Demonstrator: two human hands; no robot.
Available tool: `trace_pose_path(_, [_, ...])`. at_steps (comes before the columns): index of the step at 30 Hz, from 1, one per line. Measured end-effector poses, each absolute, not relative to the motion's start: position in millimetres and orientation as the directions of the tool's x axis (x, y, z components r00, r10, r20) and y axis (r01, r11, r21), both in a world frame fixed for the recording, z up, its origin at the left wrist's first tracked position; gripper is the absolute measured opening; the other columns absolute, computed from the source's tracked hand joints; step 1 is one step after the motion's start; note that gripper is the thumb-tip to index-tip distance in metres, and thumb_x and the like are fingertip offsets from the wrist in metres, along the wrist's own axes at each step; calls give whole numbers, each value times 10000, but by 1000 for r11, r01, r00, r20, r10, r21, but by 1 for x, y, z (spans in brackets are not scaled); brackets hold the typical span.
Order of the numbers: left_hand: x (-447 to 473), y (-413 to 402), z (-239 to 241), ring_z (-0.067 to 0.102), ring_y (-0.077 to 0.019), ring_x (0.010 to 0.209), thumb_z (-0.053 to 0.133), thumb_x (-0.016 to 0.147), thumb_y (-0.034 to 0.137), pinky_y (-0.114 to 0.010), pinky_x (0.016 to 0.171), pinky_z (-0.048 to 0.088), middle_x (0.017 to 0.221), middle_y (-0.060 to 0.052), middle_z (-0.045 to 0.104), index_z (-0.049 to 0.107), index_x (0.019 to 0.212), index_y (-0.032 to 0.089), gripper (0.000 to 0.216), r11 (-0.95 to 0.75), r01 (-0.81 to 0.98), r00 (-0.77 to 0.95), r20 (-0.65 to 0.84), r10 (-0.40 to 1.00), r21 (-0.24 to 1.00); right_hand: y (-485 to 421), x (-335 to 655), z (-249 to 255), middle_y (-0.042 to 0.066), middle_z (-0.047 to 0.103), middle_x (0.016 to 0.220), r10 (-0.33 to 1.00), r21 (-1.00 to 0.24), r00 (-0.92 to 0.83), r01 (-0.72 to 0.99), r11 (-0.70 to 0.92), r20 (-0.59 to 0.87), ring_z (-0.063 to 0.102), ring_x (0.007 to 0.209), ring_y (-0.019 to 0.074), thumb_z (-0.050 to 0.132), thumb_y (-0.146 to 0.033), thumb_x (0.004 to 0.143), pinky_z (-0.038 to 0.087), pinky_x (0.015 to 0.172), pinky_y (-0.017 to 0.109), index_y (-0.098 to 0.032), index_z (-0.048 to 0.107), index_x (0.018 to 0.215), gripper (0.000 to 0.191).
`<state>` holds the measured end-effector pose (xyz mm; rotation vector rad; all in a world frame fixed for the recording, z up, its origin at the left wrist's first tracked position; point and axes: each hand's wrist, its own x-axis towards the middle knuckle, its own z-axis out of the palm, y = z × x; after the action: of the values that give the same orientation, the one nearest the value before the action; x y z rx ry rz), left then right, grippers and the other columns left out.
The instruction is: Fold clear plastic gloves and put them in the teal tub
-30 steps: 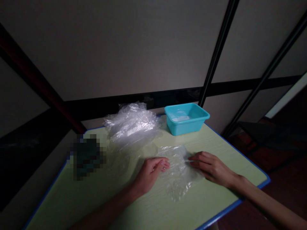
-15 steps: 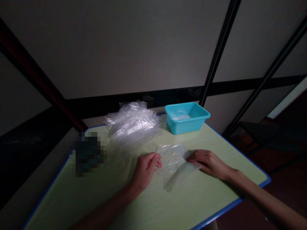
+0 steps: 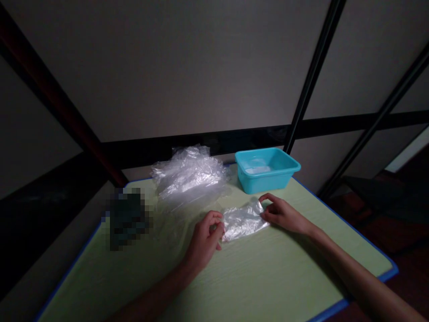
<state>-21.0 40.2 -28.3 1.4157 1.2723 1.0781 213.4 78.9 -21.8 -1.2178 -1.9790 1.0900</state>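
the room is dim. a plain grey wall (image 3: 187,67) fills the upper frame, crossed low down by a dark horizontal band (image 3: 208,141). two black poles (image 3: 315,71) slant across the right, a reddish-brown beam (image 3: 53,94) across the upper left. the pale green worktop (image 3: 261,277) has a blue edge; dark reddish floor (image 3: 412,250) shows at lower right.

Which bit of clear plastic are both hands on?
The small folded piece in front of the teal tub, held at its ends by the left hand and right hand. The crumpled heap behind it lies untouched.
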Motion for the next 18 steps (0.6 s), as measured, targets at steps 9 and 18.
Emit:
trace_pose_path(9, [-23, 37, -26, 563, -86, 430, 586, 578, 134, -138, 358, 367, 662, 85, 507, 397, 946, 207, 420, -42, 225, 30, 36, 999, 973, 73, 206, -29, -54, 516, 540, 951, -764, -272, 579, 283, 145, 466, 478, 117, 507, -209, 739, 335, 452, 213, -173, 403, 1068, 347])
trace_pose_path(18, [-27, 35, -24, 592, -98, 534, 597, 590, 112, -181, 506, 432, 687, 75, 504, 393, 993, 207, 461, -101, 272, 7, 103, 995, 957, 69, 207, -28, 24, 586, 717, 951, -726, -192, 614, 310, 244, 534, 526, 143, 460, -249, 780, 413, 491, 255, -176, 395, 1074, 310])
